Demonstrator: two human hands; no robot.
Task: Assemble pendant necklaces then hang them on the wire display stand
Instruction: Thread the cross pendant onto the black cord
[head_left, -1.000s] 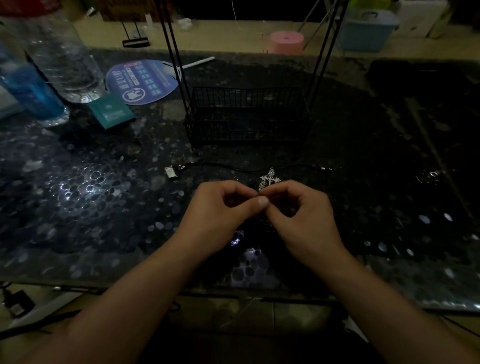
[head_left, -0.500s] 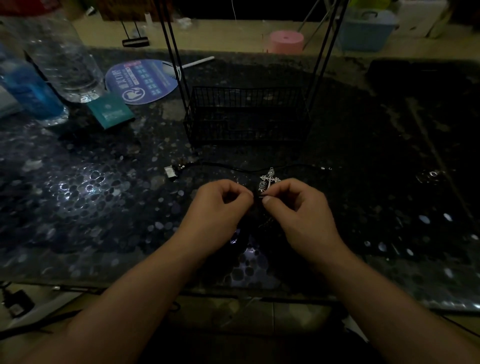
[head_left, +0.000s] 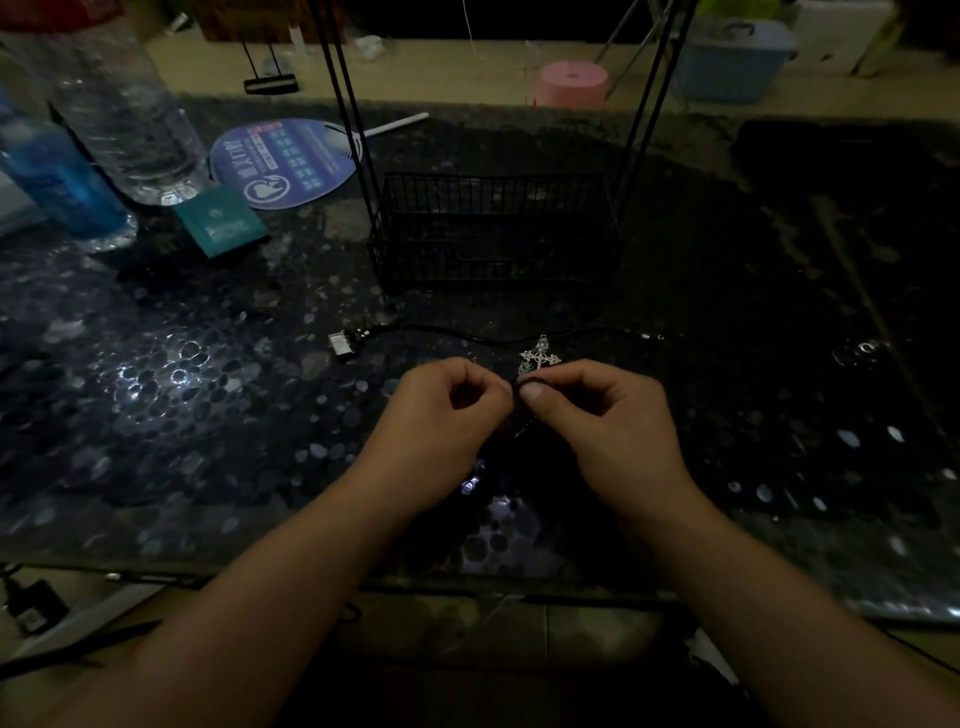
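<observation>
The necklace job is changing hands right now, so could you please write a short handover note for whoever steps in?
Left hand: fingers curled, pinching toward the cord; what it grips is too dark to tell.
Right hand: pinching a dark cord at the fingertips.
Cross pendant: on the table just beyond the hands.
Wire stand: behind, on the table; nothing visibly hanging on the part in view.
Done: nothing hung yet.
Left: finish joining pendant and cord, then hang it.

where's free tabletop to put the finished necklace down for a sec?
Free: the dark stretch right of the wire basket and the right hand, and the speckled patch left of the left hand, below the teal packet. Crowded: the far-left corner with bottles and fan; the cross pendant and cord between hands and basket.
</observation>
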